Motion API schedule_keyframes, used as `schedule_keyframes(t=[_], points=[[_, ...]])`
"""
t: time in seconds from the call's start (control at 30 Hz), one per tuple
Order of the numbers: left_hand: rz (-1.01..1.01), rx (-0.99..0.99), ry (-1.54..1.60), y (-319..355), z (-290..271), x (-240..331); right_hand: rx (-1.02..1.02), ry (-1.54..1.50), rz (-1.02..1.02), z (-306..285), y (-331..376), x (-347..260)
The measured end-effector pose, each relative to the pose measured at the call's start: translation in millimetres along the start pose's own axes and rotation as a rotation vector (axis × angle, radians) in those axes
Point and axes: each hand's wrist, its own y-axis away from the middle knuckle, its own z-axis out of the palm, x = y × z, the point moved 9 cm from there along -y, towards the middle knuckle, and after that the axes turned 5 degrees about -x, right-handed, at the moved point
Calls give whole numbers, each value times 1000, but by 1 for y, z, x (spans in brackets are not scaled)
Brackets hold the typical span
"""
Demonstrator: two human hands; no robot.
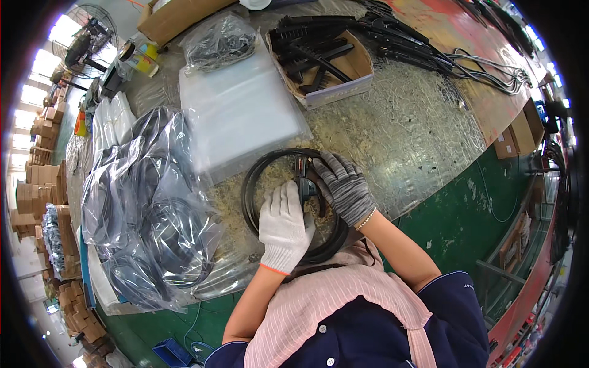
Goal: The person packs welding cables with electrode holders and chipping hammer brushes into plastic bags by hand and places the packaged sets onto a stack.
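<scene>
A coil of black cable (247,195) lies on the worn metal-topped table in front of me. Inside the ring sits a black and grey handle-like fitting (305,184), with a dark curved part beside it; its exact kind is unclear. My left hand (285,224), in a white knit glove with an orange cuff edge, lies over the coil's inside, fingers stretched out against the fitting's left side. My right hand (345,189), in a grey striped glove, bends its fingers over the coil's upper right side, thumb near the fitting. Its fingertips are partly hidden.
Clear plastic bags with coiled black cables (153,214) lie left. Behind are a stack of flat clear bags (239,113), a bagged bundle (221,43) and a cardboard box (337,92) of black parts. Grey cables (491,70) lie far right; the table's edge curves beside my right arm.
</scene>
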Motion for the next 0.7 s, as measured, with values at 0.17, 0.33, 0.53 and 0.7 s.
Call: schedule_keyframes(t=[0.17, 0.33, 0.53, 0.7], points=[[-281, 1, -175, -2, -30, -33, -40, 16, 0, -4, -2, 11], [-327, -93, 27, 4, -13, -52, -93, -139, 80, -8, -4, 13], [-290, 18, 88, 15, -28, -67, -522, 58, 146, -6, -32, 16], [-66, 324, -74, -34, -49, -97, -205, 231, -281, 17, -96, 19]])
